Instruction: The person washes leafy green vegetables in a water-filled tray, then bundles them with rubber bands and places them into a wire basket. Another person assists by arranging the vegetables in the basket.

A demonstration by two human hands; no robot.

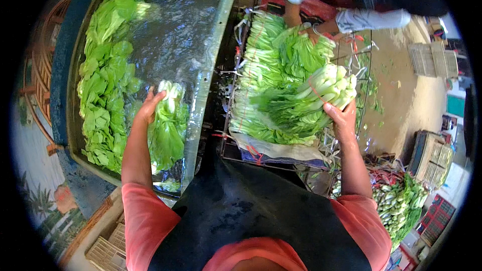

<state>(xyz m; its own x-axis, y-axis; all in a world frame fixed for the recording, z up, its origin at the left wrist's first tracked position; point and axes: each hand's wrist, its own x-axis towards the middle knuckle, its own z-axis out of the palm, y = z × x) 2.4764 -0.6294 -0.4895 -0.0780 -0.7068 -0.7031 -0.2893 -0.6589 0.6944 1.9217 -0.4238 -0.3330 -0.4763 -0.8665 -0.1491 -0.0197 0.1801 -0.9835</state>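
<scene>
My left hand [150,105] grips the pale stem end of a bunch of leafy greens [169,135], which lies in the water of a metal-edged trough [205,79]. The fingers are partly hidden behind the stems. To the right, my right hand [343,118] holds another bunch of greens tied with a red band [316,94]. Its thick white stems point right and its leaves trail left. That bunch is over a crate [226,139] packed with rows of greens [256,71].
Loose greens [101,113] float along the trough's far left side. Across the crate, a co-worker's hands [308,30] touch the packed greens. More bunches [399,203] are piled at lower right. Plastic crates [433,60] stand on the wet floor [388,94].
</scene>
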